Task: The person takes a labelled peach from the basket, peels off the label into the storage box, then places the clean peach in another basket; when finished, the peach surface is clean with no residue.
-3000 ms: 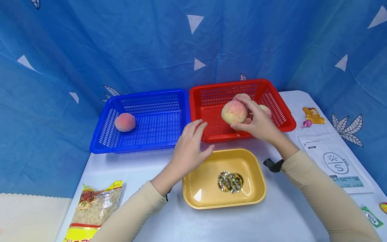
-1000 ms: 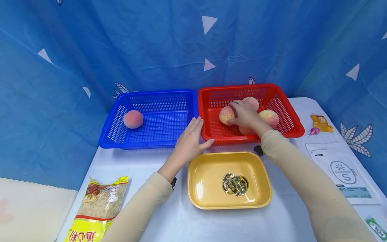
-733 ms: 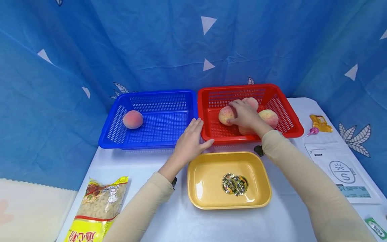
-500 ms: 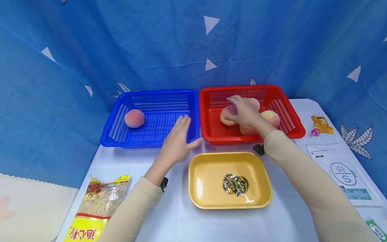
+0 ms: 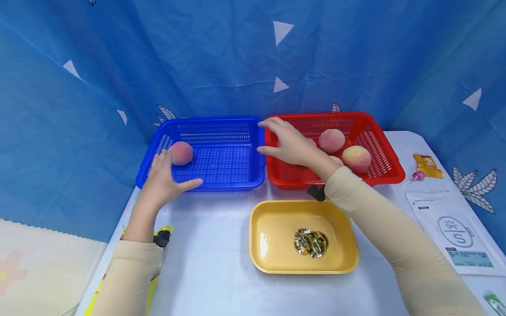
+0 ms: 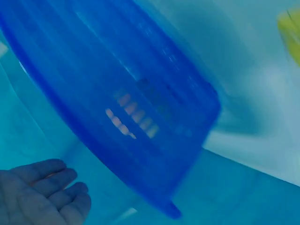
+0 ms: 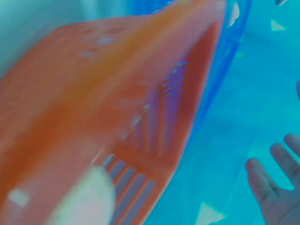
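My left hand [image 5: 158, 182] is over the front left of the blue basket [image 5: 213, 190], thumb spread from its fingers and nothing in its grasp. Just beyond those fingertips, a pink peach [image 5: 182, 153] lies inside that basket. Above the left end of the red basket [image 5: 379, 180] hovers my right hand [image 5: 290, 142], fingers and thumb apart and empty. Several peaches sit in the red basket, including a pink peach [image 5: 332, 140] at the back and a yellowish peach [image 5: 356, 159] on the right; my right hand and wrist partly hide others. Both wrist views are blurred.
A yellow tray [image 5: 254, 259] with shiny round packets [image 5: 311, 242] stands in front of the baskets. To the right lie a gold wrapper [image 5: 428, 166], a lollipop [image 5: 417, 176] and a white pouch [image 5: 454, 232]. My left sleeve mostly covers a pasta bag [image 5: 154, 281].
My right hand has released a peach in the red basket, then lifted off leftward. My left hand has moved left from between the baskets to the blue basket's left side.
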Demonstrator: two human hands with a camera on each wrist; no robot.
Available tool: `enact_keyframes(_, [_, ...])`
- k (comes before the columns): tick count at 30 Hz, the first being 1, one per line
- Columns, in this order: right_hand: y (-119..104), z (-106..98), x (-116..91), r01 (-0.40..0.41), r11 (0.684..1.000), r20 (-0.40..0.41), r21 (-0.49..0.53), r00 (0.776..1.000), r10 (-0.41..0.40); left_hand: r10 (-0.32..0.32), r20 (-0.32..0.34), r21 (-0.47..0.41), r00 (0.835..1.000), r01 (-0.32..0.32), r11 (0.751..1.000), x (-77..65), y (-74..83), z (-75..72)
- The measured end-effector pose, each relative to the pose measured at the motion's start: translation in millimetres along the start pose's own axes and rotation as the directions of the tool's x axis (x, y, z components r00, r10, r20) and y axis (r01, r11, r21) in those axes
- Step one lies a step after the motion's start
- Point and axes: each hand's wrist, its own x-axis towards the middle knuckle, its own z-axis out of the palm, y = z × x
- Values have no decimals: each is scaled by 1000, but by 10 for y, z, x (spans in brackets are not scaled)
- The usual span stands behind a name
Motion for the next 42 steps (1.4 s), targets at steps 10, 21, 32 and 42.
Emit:
enact_keyframes(10, [-472,208,609,99,995,101,14,990,-100,-109,81,19,991,108,994,81,-282,-181])
enact_keyframes(21, [-686,582,1108,182,976,257,-119,955,-146,-193,142,64,971,186,981,177,-513,-163])
enact_keyframes(32, [-838,846,1378,246,946,358,-213,920,-158,-217,159,60,963,210,976,195,-530,-123])
enact_keyframes(42, [-985,1149,1420,310,932,387,-189,896,-220,-197,147,61,969,190,980,179,-524,-117])
